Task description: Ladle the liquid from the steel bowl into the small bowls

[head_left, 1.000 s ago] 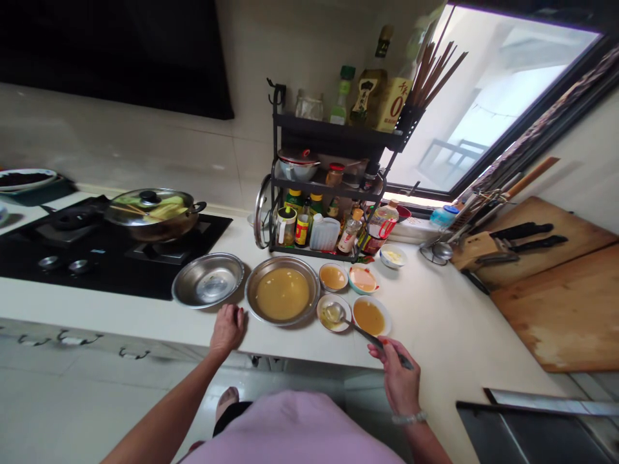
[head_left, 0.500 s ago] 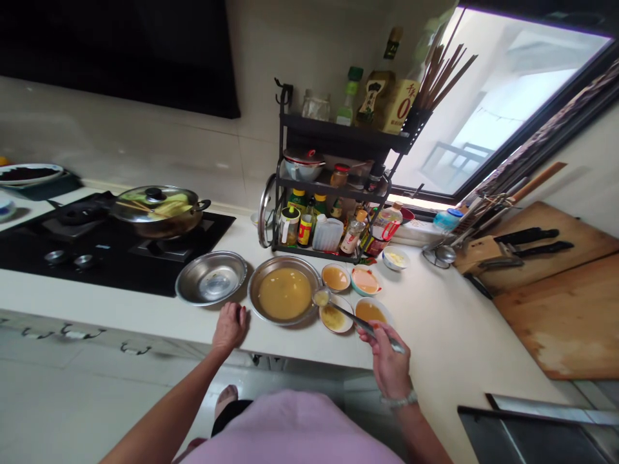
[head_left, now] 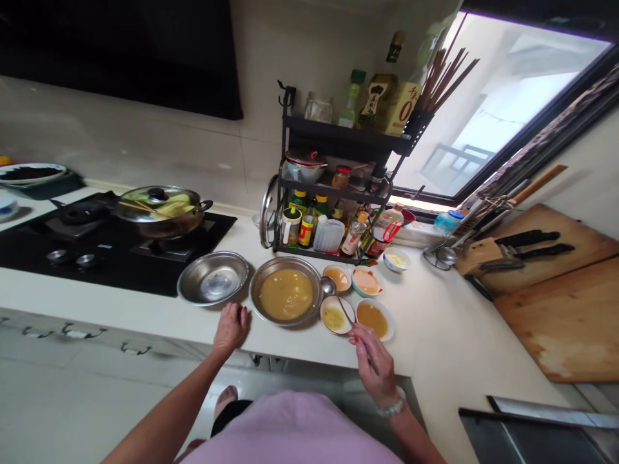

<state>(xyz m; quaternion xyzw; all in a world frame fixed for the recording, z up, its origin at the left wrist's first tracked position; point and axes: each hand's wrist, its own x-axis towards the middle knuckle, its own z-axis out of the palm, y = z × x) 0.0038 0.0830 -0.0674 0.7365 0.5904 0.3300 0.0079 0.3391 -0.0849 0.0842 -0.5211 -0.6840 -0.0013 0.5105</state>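
Observation:
My right hand (head_left: 376, 366) grips the handle of a metal ladle (head_left: 327, 285). The ladle's bowl hangs at the right rim of a wide metal basin (head_left: 255, 303) of cloudy yellow-brown broth with pale bits. Under the handle stands a small white bowl (head_left: 334, 329) with a little yellowish liquid. Beside it are a fuller bowl of brown broth (head_left: 372, 319), another small bowl of broth (head_left: 338, 277) and a bowl of pinkish liquid (head_left: 366, 281). My left hand (head_left: 231, 327) rests with curled fingers on the counter edge, below a second metal basin (head_left: 193, 293) with hardly anything in it.
A lidded pan (head_left: 167, 225) sits on the black gas hob (head_left: 116, 270) at left. Behind the bowls stands a black rack (head_left: 333, 190) of bottles and jars. A small bowl of pale pieces (head_left: 396, 260), a knife block (head_left: 478, 254) and cutting boards (head_left: 561, 303) are at right.
My right hand has drawn left and toward me. The ladle's bowl, earlier holding liquid, has turned and moved slightly up and right. Small ripples show in the broth. My left hand stays put.

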